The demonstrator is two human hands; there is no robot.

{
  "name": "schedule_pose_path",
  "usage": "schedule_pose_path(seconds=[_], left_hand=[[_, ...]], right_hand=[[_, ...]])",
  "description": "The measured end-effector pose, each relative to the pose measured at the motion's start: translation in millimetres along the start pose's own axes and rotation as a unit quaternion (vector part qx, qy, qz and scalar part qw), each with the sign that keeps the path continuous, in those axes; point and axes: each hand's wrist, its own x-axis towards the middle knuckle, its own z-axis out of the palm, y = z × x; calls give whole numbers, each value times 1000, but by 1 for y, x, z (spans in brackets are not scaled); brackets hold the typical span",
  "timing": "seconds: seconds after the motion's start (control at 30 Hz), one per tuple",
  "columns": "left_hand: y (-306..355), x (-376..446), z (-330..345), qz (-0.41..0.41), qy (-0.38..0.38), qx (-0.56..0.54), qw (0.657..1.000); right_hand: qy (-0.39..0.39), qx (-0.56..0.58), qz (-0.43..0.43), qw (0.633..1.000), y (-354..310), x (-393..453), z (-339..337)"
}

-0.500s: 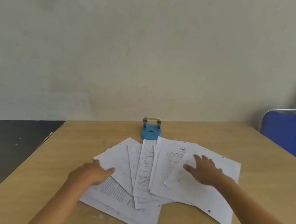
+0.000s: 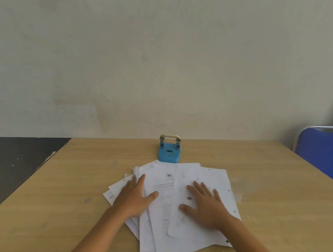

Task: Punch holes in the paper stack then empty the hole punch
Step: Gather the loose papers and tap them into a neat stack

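Observation:
Several white printed sheets (image 2: 164, 186) lie in a loose, overlapping pile on the wooden table (image 2: 274, 191). My left hand (image 2: 135, 198) rests flat on the pile's left side, fingers apart. My right hand (image 2: 203, 204) lies flat on the right side, fingers spread. Neither hand grips a sheet. A blue hole punch (image 2: 169, 152) with a cream handle stands just beyond the pile's far edge, untouched.
A blue chair (image 2: 324, 153) stands at the table's right edge. A plain wall rises behind the table. Dark floor (image 2: 13, 165) shows past the table's left edge.
Both hands have slid inward toward each other, pushing the fanned sheets into a tighter pile. The hole punch has not moved.

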Motion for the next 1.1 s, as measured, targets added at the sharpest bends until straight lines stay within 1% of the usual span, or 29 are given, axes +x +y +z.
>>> schedule_pose_path(seconds=[0.03,0.07,0.1,0.13,0.17,0.2,0.23,0.27,0.3,0.37,0.4,0.47,0.53,0.6,0.67,0.7,0.73,0.83,0.9,0.93,1.0,1.1], left_hand=[[3,1,2,12,25,-13,1000],[3,2,5,3,61,-14,998],[1,3,6,-34,101,-3,994],[-3,3,5,-92,130,0,987],[-7,3,2,-151,139,-10,979],[-13,4,0,-191,133,-21,972],[-16,3,-2,-205,123,-28,971],[-18,4,-3,-203,117,-38,971],[-17,4,-4,-194,116,-55,972],[-8,6,-6,-165,139,-138,967],[-3,9,-5,-147,165,-208,953],[6,8,-3,-141,225,-331,906],[8,6,-4,-162,266,-389,867],[2,7,-6,-181,261,-443,838],[-1,8,-10,-187,218,-504,815],[-2,9,-10,-171,196,-520,813],[-1,8,-11,-146,190,-520,820],[10,-3,-13,-76,207,-476,851],[17,-13,-20,-26,232,-421,876],[17,-18,-25,4,245,-404,881],[15,-31,-37,64,255,-398,879],[13,-51,-54,109,255,-407,870]], right_hand=[[-3,14,-19,1000,-2,1,-1],[5,39,-26,999,-2,1,-2],[23,64,-16,998,-1,3,-5],[47,74,12,996,3,4,-8],[67,64,57,994,8,6,-12],[71,40,108,991,13,8,-14],[56,17,154,986,16,9,-16],[37,5,182,983,17,10,-16],[25,-1,187,982,15,10,-14],[25,-7,141,990,4,12,-5],[25,-8,107,994,-3,14,-1],[18,1,52,998,-19,16,6],[16,31,29,999,-30,20,7],[33,97,45,994,-33,24,3],[65,173,86,979,-31,26,-1],[74,187,94,975,-30,27,-3],[73,186,92,976,-29,27,-3],[62,209,70,973,-27,25,-5],[91,272,73,955,-21,24,-11],[110,303,83,943,-18,23,-16],[130,354,98,921,-11,22,-25],[97,429,73,895,-14,19,-35]])
